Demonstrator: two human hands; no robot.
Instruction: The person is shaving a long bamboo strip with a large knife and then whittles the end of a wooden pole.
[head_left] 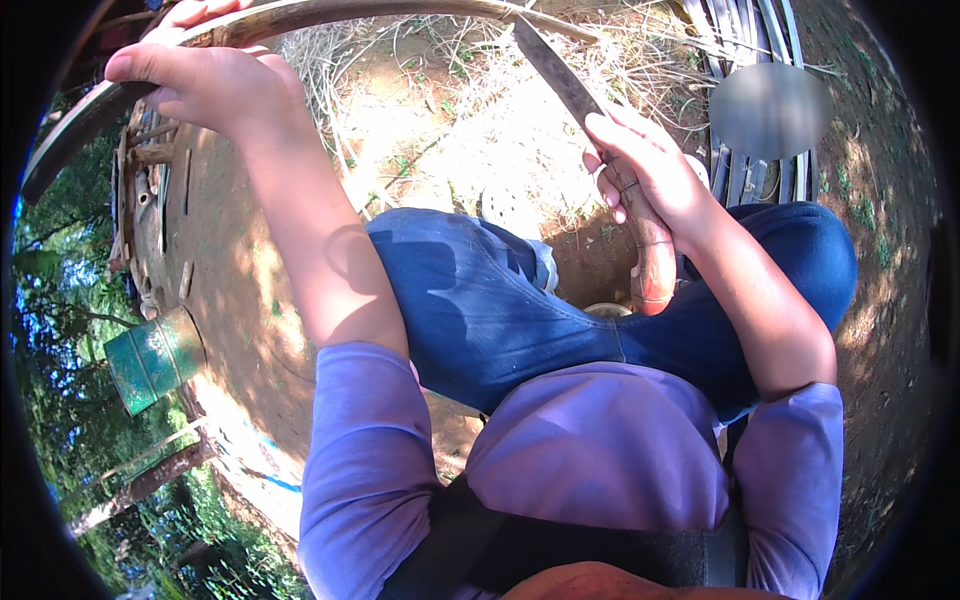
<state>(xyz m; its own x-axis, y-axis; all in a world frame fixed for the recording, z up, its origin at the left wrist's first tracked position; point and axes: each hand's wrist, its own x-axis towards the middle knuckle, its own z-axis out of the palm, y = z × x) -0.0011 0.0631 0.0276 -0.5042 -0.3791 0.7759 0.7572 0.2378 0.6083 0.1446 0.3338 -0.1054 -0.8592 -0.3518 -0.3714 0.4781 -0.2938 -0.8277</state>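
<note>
My left hand (225, 85) is raised at the upper left, closed around a long bamboo strip (350, 12). The strip runs across the top of the view, with one end reaching down past my thumb at the far left. In my right hand (650, 165) is a knife (555, 70) with a long dark blade and a thick, curved wooden handle (655, 265). The blade points up and to the left. Its tip overlaps the strip in the view; whether they touch I cannot tell. The handle's lower end hangs between my knees.
Shavings and thin fibres (640, 60) litter the sunlit ground ahead. Several long strips (745, 180) lie at the upper right, partly behind a blurred patch. A green metal drum (155, 360) stands at the left, near wooden poles (150, 155). My bent legs (480, 290) are just below my hands.
</note>
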